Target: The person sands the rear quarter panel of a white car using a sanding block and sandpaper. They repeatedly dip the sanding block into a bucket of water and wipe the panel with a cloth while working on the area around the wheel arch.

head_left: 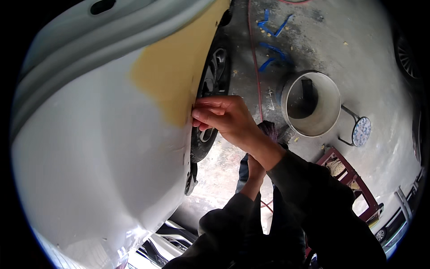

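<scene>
A white car fender (103, 148) fills the left side, with a yellowish filler patch (172, 67) by its wheel-arch edge. My right hand (226, 116) is at that edge, thumb and fingers pinched together against it. Whatever may be between the fingertips is too small to make out. My left hand (255, 170) is below the right wrist, its fingers hidden behind the right forearm. Just past the fender edge stands the car's wheel (217, 71), partly covered by my right hand.
A large round bucket (331, 107) stands on the concrete floor to the right, beside a small round-topped stool (361, 132). Blue tape scraps (273, 31) and a red hose (255, 58) lie farther off. A dark red car door frame (354, 179) is at lower right.
</scene>
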{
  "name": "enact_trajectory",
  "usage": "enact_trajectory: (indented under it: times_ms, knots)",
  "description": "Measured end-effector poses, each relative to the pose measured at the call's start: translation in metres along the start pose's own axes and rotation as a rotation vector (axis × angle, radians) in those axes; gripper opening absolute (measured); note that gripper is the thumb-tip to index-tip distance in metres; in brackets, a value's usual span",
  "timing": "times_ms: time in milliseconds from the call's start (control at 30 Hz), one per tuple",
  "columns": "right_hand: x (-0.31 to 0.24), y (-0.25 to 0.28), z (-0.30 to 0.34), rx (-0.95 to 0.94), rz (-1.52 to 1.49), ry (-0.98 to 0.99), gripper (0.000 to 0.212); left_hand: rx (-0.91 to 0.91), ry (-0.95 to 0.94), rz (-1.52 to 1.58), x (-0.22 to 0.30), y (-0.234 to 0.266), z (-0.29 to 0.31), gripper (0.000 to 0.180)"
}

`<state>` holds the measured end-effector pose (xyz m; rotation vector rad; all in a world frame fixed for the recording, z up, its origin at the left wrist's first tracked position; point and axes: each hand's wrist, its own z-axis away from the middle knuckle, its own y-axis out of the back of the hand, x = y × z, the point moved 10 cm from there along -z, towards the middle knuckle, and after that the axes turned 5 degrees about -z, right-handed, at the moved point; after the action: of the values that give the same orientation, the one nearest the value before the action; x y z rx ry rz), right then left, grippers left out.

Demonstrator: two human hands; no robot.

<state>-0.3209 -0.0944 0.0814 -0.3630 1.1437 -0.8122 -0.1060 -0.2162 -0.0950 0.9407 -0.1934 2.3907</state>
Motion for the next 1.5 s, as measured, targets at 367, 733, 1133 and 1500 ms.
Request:
enact_trajectory:
  times_ms: [367, 733, 1133, 1500]
  knots:
    - [0.003, -0.017, -0.011, -0.198, 0.087, 0.024, 0.026, -0.055, -0.045, 0.006, 0.026, 0.025, 0.002, 0.053]
    - [-0.002, -0.035, -0.019, -0.163, 0.101, 0.054, 0.023, -0.131, -0.197, -0.132, -0.036, 0.041, -0.014, 0.048]
    - [-0.023, 0.169, 0.198, 0.931, 0.245, 0.378, 0.009, -0.371, -0.188, -0.406, 0.032, 0.023, -0.029, 0.046]
    - [-0.034, 0.252, 0.553, 1.403, 0.064, 0.260, 0.021, -0.397, 0.445, 0.010, 0.072, -0.152, 0.054, 0.021]
